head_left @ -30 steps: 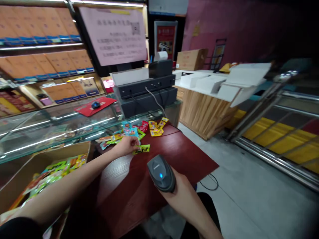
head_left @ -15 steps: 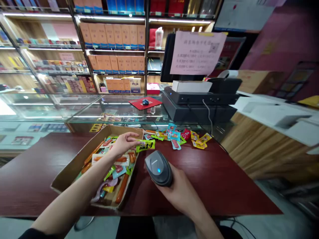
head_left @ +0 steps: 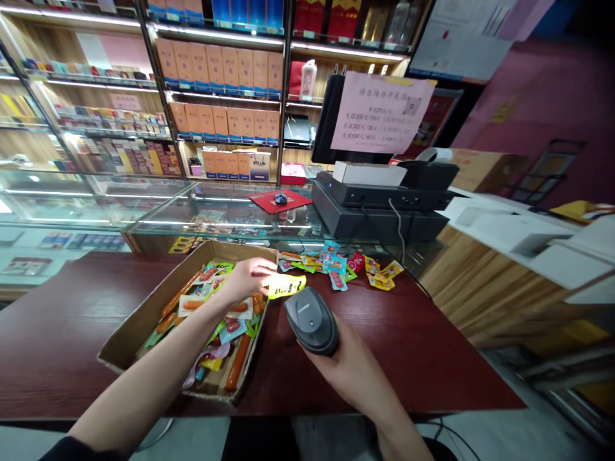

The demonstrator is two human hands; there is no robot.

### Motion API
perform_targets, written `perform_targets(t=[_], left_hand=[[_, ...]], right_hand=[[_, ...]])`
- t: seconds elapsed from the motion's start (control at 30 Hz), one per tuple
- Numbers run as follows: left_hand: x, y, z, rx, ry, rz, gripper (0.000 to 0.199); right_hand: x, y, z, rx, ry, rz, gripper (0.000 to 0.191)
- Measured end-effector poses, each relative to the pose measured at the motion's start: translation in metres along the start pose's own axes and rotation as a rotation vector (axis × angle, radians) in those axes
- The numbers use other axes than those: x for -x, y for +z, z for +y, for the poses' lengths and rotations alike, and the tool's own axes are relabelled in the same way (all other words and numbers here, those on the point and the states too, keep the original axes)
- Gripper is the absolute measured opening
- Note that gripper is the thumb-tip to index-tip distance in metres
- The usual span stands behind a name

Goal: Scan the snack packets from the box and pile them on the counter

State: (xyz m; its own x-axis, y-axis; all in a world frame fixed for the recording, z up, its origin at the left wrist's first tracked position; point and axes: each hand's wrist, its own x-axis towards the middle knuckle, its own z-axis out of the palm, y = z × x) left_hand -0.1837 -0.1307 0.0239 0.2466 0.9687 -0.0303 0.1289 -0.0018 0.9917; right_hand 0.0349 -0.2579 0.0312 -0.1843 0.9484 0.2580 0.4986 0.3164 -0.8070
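My left hand (head_left: 247,280) pinches a small yellow-green snack packet (head_left: 287,285) by its near end, fingers closed on it, holding it out flat just above the table (head_left: 432,358) and right in front of the nose of the barcode scanner (head_left: 311,327). My right hand (head_left: 353,378) is wrapped around the scanner's grip, fingers closed on it, with the head tilted forward and down toward the packet; the packet looks washed bright, as if the scanner's light is falling on it, so I judge this one is in the middle of being read. As for how far along I am: a loose scatter of small packets (head_left: 343,269) in blue, red, yellow and green lies on the table beyond the scanner, near the foot of the glass counter (head_left: 216,221), and I take those to be the ones already handled. The cardboard box (head_left: 144,320) to my left, sitting on the table under my left forearm, still holds a good many sausages and packets, a jumbled layer covering most of its floor. So by my reckoning the smaller share is through and the larger share is left in the box, with one packet in hand between the two.
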Motion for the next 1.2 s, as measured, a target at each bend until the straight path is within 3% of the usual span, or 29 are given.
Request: perform_targets(t=[0.43, 0.57, 0.73, 0.8, 0.83, 0.9, 0.97, 1.07, 1.2], left_hand=[[0.004, 0.001, 0.004, 0.088, -0.012, 0.037, 0.044], [0.008, -0.024, 0.015, 0.029, 0.089, 0.121, 0.053], [0.022, -0.074, 0.029, -0.242, 0.261, 0.45, 0.052], [0.023, -0.081, 0.029, -0.37, 0.291, 0.544, 0.047], [0.021, -0.08, 0.028, -0.413, 0.293, 0.536, 0.045], [0.012, -0.066, 0.024, -0.458, 0.272, 0.42, 0.042], [-0.004, -0.038, 0.018, -0.499, 0.235, 0.25, 0.04], [-0.035, 0.017, 0.008, -0.629, 0.21, -0.013, 0.034], [-0.085, 0.097, -0.005, -0.862, 0.296, -0.343, 0.038]], right_hand=[[0.005, 0.0, -0.003, -0.005, 0.009, -0.011, 0.038], [0.006, 0.0, -0.003, -0.017, 0.002, -0.015, 0.037], [0.005, -0.004, 0.002, -0.061, 0.002, -0.008, 0.037], [0.004, -0.007, 0.006, -0.079, 0.01, -0.002, 0.036], [0.003, -0.01, 0.009, -0.088, 0.014, 0.002, 0.036], [0.002, -0.016, 0.015, -0.1, 0.028, 0.021, 0.036], [0.001, -0.026, 0.022, -0.103, 0.052, 0.054, 0.036], [0.002, -0.047, 0.036, -0.098, 0.105, 0.105, 0.034], [0.006, -0.079, 0.063, -0.101, 0.181, 0.178, 0.035]])
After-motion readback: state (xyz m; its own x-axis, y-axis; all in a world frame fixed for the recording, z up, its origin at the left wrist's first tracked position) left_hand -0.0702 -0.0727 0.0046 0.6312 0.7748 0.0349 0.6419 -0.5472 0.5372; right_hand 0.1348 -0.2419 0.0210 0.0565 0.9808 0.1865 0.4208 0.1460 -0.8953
